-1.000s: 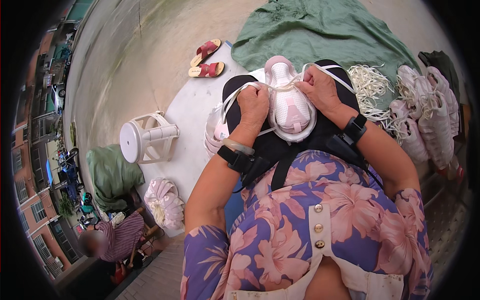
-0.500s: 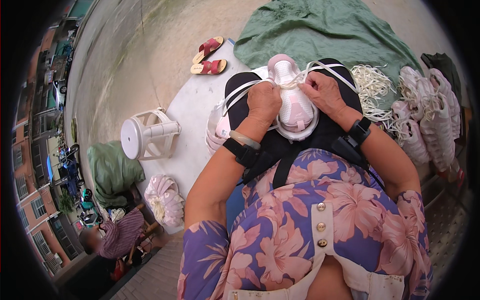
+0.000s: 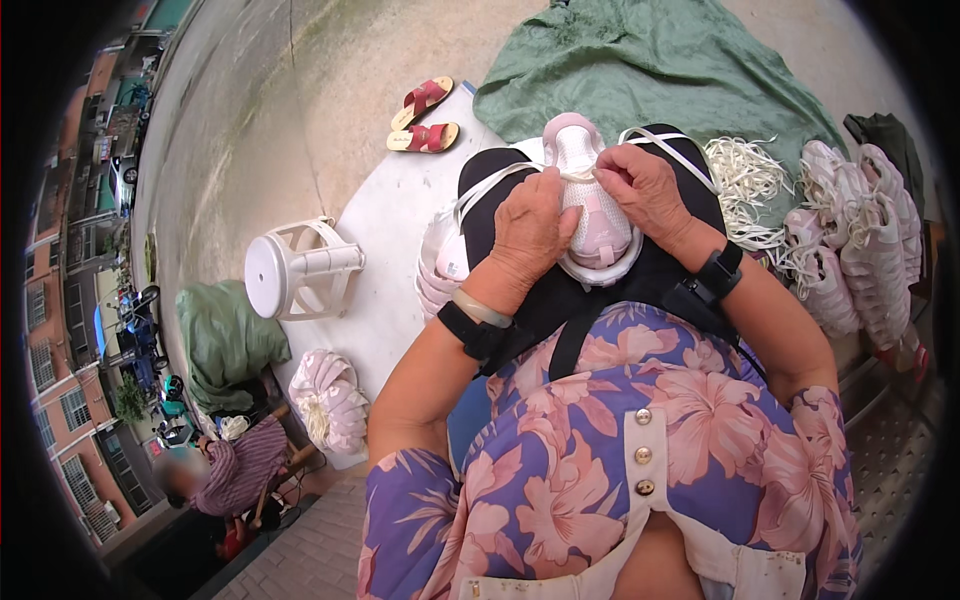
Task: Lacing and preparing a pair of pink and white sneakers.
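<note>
Here on the black-trousered lap (image 3: 480, 232) sits a pink shoe (image 3: 602, 238), left hand (image 3: 532, 222) and right hand (image 3: 648, 190) both pinching its white lace (image 3: 494, 182). Lacing's under way, it seems; tightening calls for even pulls! Loose laces (image 3: 745, 178) crowd the right, by the green cloth's (image 3: 640, 75) edge; leftward, elbow room before the stool (image 3: 268, 278).

The shoe (image 3: 599, 218) is matt mesh, the stool (image 3: 272, 277) smooth plastic, the sheet (image 3: 640, 75) cloth.
</note>
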`<state>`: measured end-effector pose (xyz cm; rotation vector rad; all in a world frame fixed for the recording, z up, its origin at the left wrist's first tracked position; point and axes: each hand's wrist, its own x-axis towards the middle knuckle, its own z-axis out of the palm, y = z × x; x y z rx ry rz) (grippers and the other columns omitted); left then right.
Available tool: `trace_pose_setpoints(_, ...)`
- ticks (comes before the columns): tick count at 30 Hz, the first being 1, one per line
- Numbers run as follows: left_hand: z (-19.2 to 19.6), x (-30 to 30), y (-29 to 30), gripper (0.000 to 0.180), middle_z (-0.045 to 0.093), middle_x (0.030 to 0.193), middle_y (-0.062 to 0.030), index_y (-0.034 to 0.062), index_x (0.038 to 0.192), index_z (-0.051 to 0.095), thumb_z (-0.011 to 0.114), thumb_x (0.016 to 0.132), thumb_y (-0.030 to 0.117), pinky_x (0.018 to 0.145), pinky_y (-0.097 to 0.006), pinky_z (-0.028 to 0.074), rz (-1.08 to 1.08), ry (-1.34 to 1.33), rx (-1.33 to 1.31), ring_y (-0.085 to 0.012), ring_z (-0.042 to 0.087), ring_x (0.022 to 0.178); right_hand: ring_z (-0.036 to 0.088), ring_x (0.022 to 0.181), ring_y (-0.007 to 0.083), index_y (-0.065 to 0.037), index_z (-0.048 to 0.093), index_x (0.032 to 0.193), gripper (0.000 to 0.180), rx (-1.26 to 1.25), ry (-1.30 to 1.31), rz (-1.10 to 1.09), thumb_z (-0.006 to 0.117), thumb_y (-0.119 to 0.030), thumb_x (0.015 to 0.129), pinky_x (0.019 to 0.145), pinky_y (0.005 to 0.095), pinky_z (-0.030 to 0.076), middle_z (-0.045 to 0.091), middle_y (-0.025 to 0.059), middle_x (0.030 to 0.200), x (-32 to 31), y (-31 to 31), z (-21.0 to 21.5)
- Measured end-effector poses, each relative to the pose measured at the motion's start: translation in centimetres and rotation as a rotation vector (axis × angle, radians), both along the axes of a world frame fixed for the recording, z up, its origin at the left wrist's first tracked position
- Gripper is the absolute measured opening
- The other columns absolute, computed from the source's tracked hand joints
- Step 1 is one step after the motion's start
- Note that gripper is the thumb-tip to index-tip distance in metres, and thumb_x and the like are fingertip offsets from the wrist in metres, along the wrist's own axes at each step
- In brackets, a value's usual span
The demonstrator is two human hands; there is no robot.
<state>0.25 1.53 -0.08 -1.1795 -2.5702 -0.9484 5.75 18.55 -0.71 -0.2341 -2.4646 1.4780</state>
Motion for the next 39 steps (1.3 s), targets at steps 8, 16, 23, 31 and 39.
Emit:
trace_pose_setpoints(8,0.0,0.0,0.0,0.014,0.057,0.066,-0.0162,0.0024,0.080,0.054,0.057,0.073,0.014,0.058,-0.040,0.045,0.099,-0.298,-0.139,-0.0334,0.058,0.063,0.058,0.072,0.0241,-0.013,0.061,0.077,0.007,0.503,0.040,0.211,0.059,-0.020,0.074,0.063,0.0369,0.040,0.057,0.0048,0.074,-1.1,-1.7,-0.6)
trace_pose_setpoints(16,-0.4,-1.1,-0.9,0.014,0.056,0.063,-0.0192,0.0005,0.069,0.051,0.052,0.072,0.015,0.060,-0.045,0.044,0.037,-0.498,-0.033,-0.0387,0.056,0.063,0.058,0.071,0.0224,-0.011,0.059,0.078,0.016,0.689,0.011,0.237,0.065,-0.025,0.072,0.063,0.0367,0.039,0.058,0.0044,0.073,-1.4,-2.9,-0.6)
trace_pose_setpoints(23,-1.5,-0.9,-1.4,0.013,0.057,0.064,-0.0169,0.0018,0.079,0.059,0.050,0.073,0.009,0.056,-0.035,0.045,-0.014,-0.466,0.110,-0.0327,0.056,0.059,0.059,0.072,0.0218,-0.012,0.061,0.079,0.012,0.783,-0.040,0.302,0.063,-0.021,0.072,0.066,0.0365,0.038,0.060,0.0049,0.074,-1.6,-3.4,-0.4)
trace_pose_setpoints(31,-1.6,0.2,-0.3,0.014,0.058,0.069,-0.0177,0.0052,0.086,0.055,0.050,0.074,0.011,0.062,-0.045,0.046,0.019,-0.318,0.031,-0.0364,0.058,0.067,0.054,0.066,0.0226,-0.011,0.056,0.070,0.003,0.874,-0.026,0.331,0.057,-0.012,0.072,0.067,0.0348,0.034,0.054,0.0047,0.066,-0.7,-3.1,1.6)
trace_pose_setpoints(39,-1.5,0.7,-1.0,0.014,0.058,0.071,-0.0153,0.0036,0.085,0.054,0.052,0.073,0.012,0.062,-0.042,0.048,0.062,-0.213,-0.046,-0.0326,0.059,0.067,0.052,0.066,0.0280,-0.007,0.052,0.070,0.014,0.836,-0.224,0.110,0.064,-0.014,0.073,0.065,0.0369,0.035,0.053,0.0084,0.067,12.5,12.3,2.0)
